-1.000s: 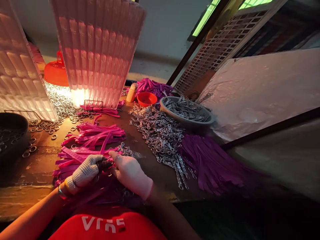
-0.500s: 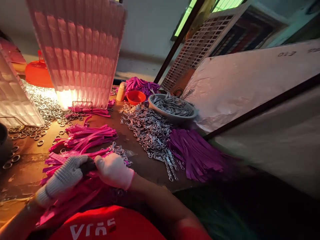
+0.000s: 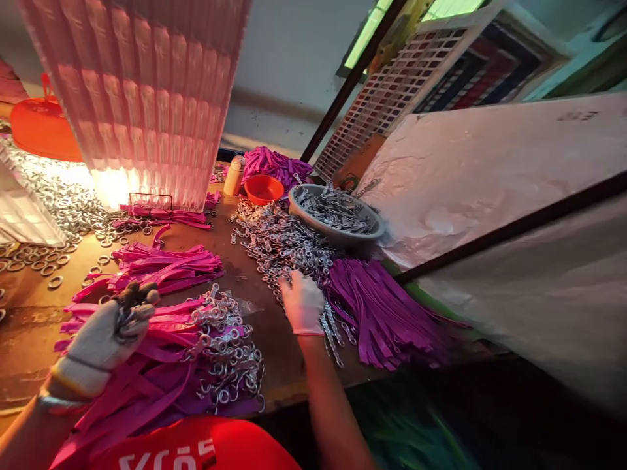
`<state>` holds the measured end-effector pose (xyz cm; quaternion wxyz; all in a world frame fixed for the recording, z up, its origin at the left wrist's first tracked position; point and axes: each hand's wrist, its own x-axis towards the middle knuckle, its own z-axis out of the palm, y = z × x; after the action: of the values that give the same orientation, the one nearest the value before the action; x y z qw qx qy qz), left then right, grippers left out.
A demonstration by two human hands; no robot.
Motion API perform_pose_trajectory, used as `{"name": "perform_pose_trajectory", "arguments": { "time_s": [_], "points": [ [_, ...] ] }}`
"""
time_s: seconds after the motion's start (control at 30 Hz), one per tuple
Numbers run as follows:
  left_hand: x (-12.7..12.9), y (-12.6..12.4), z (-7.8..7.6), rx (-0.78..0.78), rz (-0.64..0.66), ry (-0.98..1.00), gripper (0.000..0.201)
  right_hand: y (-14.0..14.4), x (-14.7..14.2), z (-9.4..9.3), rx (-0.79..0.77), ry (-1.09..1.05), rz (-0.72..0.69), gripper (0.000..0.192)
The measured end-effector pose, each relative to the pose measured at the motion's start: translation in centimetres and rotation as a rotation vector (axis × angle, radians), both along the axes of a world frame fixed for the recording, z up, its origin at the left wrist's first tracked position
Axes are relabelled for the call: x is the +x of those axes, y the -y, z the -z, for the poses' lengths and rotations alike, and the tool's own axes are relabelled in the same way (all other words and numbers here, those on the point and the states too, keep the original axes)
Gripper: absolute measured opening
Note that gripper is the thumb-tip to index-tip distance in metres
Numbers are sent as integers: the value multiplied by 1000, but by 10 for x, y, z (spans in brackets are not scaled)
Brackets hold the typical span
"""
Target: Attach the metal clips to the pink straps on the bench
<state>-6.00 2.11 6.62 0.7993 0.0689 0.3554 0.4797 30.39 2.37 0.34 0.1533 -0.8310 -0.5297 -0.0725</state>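
My left hand (image 3: 105, 343), in a whitish knit glove with dark fingertips, is curled closed at the left over pink straps. Small metal rings (image 3: 122, 321) show between its fingers. Beneath it spreads a heap of pink-purple straps (image 3: 161, 356), their ends fitted with metal rings and links (image 3: 228, 359). My right hand (image 3: 304, 303), also in a white glove, is at the near edge of a big pile of silver metal clasps (image 3: 294, 245). Its fingers are apart and reach onto the pile; the fingertips are partly hidden among the clasps.
A grey basin (image 3: 337, 212) full of clasps stands behind the pile, beside a red bowl (image 3: 263, 189) and a bottle (image 3: 234, 175). Purple straps (image 3: 385, 313) lie at right. A ribbed translucent panel (image 3: 142, 98) rises at left near loose rings (image 3: 78, 202) under an orange lamp (image 3: 44, 127).
My hands, together over the pink straps before, have parted. The right has moved right onto the clasp pile; the left has shifted slightly left and turned, showing rings in its fingers. The view has shifted slightly.
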Motion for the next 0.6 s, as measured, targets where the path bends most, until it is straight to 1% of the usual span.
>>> {"name": "perform_pose_trajectory", "arguments": {
  "time_s": [0.07, 0.13, 0.2, 0.27, 0.37, 0.43, 0.5, 0.57, 0.6],
  "points": [
    [14, -5, 3, -23, 15, 34, 31, -7, 22, 17, -15, -3, 90, 30],
    [25, -4, 4, -57, 84, 64, 31, -10, 32, 31, -17, -26, 108, 31],
    [33, 1, 4, -62, 161, 99, 31, -9, 36, 40, -3, -59, 88, 32],
    [36, 8, 4, -44, 191, 118, 27, -8, 37, 41, 27, -94, 53, 30],
    [31, 19, 6, -19, 190, 74, 24, -3, 33, 33, 93, -148, -24, 27],
    [25, 25, 10, -6, 210, 19, 27, 4, 16, 25, 132, -196, -113, 24],
    [20, 31, 17, 52, 227, -52, 30, 16, -15, 14, 153, -257, -240, 22],
    [17, 36, 27, 200, 201, -133, 37, 31, -59, 0, 159, -356, -403, 25],
    [16, 38, 32, 295, 181, -173, 42, 39, -83, -7, 157, -513, -556, 29]
  ]
}}
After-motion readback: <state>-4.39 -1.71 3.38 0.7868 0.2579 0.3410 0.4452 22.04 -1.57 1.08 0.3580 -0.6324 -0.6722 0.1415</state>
